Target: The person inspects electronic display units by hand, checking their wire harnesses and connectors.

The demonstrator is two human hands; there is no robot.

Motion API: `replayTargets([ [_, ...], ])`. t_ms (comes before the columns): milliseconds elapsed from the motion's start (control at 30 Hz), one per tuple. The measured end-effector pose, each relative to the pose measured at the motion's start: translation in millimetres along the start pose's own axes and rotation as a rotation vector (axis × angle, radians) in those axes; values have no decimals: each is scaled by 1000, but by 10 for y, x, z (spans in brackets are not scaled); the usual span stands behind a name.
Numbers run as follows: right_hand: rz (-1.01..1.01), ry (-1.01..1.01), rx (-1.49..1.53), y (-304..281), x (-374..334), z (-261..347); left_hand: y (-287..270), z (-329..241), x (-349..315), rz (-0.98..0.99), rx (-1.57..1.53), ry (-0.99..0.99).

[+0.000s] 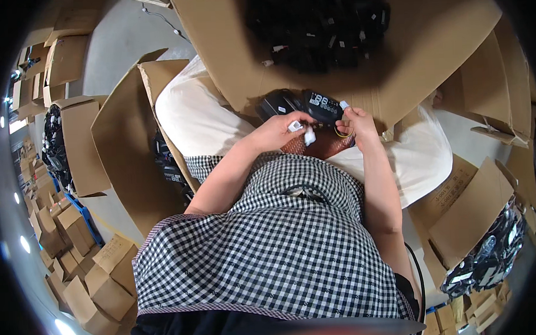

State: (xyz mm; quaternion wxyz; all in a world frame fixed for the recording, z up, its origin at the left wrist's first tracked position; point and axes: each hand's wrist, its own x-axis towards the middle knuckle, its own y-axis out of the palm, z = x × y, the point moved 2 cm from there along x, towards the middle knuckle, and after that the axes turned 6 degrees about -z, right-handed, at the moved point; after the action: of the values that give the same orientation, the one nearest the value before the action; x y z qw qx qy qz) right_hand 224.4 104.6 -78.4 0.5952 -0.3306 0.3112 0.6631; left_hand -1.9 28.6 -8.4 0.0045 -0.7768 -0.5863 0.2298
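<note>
In my left hand I pinch a white plug connector. A soft white tuft hangs just beside those fingertips; I cannot make out what it is. My right hand closes on a second white plug connector, with thin yellow and dark wires curling below it. Between and just beyond my hands lies a black display unit with pale segments on its face. Left of it, touching or nearly so, sits another black plastic unit with a small white label. Orange-brown mesh wrap shows under my hands.
A big open carton stands ahead, holding a heap of black units. Another carton is at my left knee; a carton of bagged units stands right. Many boxes fill the left side. A black cable runs beside my right arm.
</note>
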Motion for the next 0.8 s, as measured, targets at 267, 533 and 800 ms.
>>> replayTargets([
  [267,43,-706,-766,258,-819,232,-15,60,-19,-223,209,133],
  [533,186,-815,-1162,353,-966,347,53,46,-67,-175,604,192],
  [800,574,-177,-549,278,-466,-172,92,61,-105,49,698,132],
])
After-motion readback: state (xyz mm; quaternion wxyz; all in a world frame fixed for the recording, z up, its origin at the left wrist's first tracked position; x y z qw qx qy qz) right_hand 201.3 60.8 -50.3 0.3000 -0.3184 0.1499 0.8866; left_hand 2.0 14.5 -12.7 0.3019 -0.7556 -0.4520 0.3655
